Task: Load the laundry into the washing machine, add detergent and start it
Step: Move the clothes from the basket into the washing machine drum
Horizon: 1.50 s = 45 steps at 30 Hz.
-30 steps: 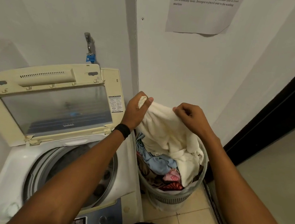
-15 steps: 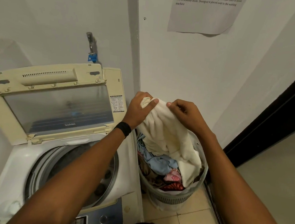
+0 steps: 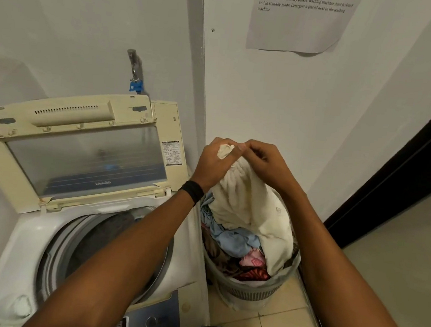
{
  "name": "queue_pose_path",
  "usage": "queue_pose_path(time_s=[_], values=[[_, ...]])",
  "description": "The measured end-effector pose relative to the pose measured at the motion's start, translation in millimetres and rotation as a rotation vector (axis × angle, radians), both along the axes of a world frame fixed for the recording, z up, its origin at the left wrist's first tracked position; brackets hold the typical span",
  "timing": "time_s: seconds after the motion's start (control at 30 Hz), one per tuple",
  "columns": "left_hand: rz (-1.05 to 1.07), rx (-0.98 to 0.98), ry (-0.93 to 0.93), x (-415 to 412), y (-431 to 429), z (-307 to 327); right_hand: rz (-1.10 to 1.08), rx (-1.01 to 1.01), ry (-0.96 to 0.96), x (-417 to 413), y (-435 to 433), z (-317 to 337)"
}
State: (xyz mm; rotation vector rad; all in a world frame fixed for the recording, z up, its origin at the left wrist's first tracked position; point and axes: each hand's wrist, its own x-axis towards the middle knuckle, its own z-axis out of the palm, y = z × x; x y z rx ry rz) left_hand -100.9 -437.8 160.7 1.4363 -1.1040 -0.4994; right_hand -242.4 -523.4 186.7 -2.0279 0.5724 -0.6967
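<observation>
The walls (image 3: 65, 19) are plain and painted white, in soft and rather dim light. A narrow vertical strip (image 3: 202, 58) runs down the back wall, with a small screw hole (image 3: 212, 30) just beside it. Left of the strip, a metal tap (image 3: 134, 61) with a blue fitting (image 3: 136, 86) comes out of the wall. Right of it, a printed paper sheet (image 3: 299, 29) hangs high, and its lower edge curls and throws a little shadow. On the far right stands a dark door frame (image 3: 405, 159). The floor (image 3: 281, 323) has beige tiles with thin joints.
</observation>
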Motion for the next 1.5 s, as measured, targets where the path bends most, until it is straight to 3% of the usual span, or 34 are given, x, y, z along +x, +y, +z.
queue_pose_path(time_s=[0.3,0.47,0.6,0.8,0.87,0.97,1.17,1.23,1.37,1.43,1.5], values=[[0.103,-0.001,0.03,28,11,0,-0.044,0.067,0.236,-37,-11,1],[0.045,-0.007,0.069,23,12,1,-0.096,0.06,0.015,-33,-11,17],[-0.105,0.043,0.097,7,9,2,-0.016,0.034,-0.02,-13,1,18],[0.035,0.013,0.178,5,7,13,-0.096,0.318,-0.288,-8,8,9],[0.04,-0.018,0.241,4,6,21,-0.089,0.291,-0.212,-8,7,-4],[0.044,-0.059,0.339,-2,2,35,0.098,0.232,-0.026,-3,15,-25],[0.059,-0.112,0.497,0,-8,57,-0.03,0.158,0.081,16,29,-84],[0.123,-0.156,0.457,7,-7,66,-0.08,0.148,0.205,11,31,-103],[0.295,-0.222,0.333,36,5,68,0.035,0.173,0.423,-13,14,-113],[0.354,-0.196,0.172,51,13,62,0.023,0.196,0.438,-24,2,-103],[0.376,-0.146,0.026,60,22,53,-0.022,0.259,0.306,-26,-5,-82]])
